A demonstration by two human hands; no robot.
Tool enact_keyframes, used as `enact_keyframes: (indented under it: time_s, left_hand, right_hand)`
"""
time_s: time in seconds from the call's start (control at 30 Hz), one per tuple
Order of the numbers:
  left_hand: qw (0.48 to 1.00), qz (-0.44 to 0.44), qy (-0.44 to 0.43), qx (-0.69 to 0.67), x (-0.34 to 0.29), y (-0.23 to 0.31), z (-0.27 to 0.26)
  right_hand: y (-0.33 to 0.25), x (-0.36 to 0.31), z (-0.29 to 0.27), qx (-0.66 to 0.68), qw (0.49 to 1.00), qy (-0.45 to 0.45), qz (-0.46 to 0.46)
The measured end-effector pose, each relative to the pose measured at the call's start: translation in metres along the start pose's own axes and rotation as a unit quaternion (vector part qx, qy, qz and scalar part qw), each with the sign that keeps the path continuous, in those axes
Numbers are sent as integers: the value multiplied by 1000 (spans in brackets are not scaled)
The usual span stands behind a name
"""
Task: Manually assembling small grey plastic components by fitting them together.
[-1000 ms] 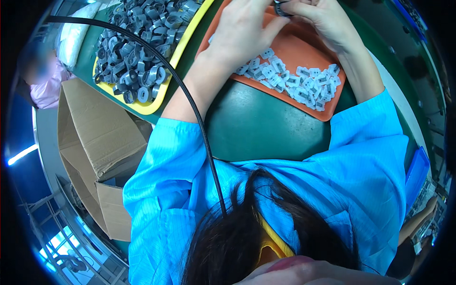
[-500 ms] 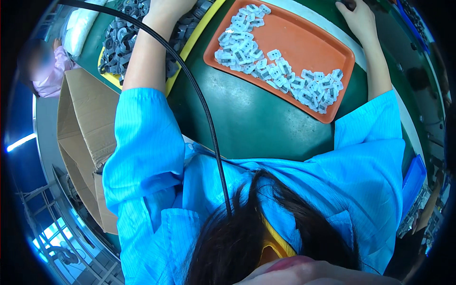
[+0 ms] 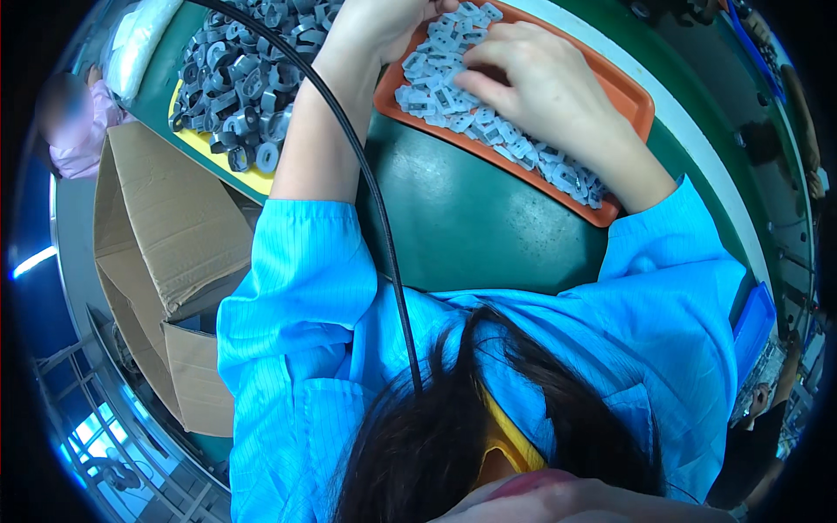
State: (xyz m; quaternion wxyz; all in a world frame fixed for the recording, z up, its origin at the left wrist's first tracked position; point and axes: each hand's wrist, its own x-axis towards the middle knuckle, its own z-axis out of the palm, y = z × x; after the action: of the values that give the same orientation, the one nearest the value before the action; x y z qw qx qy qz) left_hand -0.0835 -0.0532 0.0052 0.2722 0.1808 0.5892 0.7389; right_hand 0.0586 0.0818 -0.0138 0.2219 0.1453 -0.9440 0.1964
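- Two bare hands work at the orange tray (image 3: 629, 105). The right hand (image 3: 542, 83) hangs over its middle, half curled, thumb parted a little from the forefinger; whether a piece is caught at its fingertips I cannot tell.
- At the tray's far left corner is the left hand (image 3: 385, 28), fingers bent inward. The top edge of the view cuts it off, so what it holds, if anything, I cannot say for sure.
- Under and beside the right hand lie the small whitish pieces (image 3: 436, 68), loose and heaped along the tray's left and near sides. Many are left.
- Left of the left forearm, grey rings (image 3: 244, 87) lie in a deep pile in the yellow tray (image 3: 250, 178); plenty of these remain too.
- Of what is done, little shows: I can make out no joined or finished part, so most of the stock looks unworked.
- Farther out, an open cardboard box (image 3: 179, 218) stands on the left, past the green table (image 3: 475, 213).
- Half a second earlier the left hand was among the grey rings and the right one beyond the tray's far right side, gripping something dark; both have since come to the whitish pieces.
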Motion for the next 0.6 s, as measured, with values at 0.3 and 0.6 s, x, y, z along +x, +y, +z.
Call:
enact_keyframes:
  time_s: [0.3, 0.6]
  left_hand:
    - [886, 255, 60, 382, -16, -34, 16]
    - [838, 304, 38, 451, -29, -28, 38]
  right_hand:
    - [20, 4, -11, 401, 907, -2, 129]
    - [50, 12, -19, 346, 897, 81, 262]
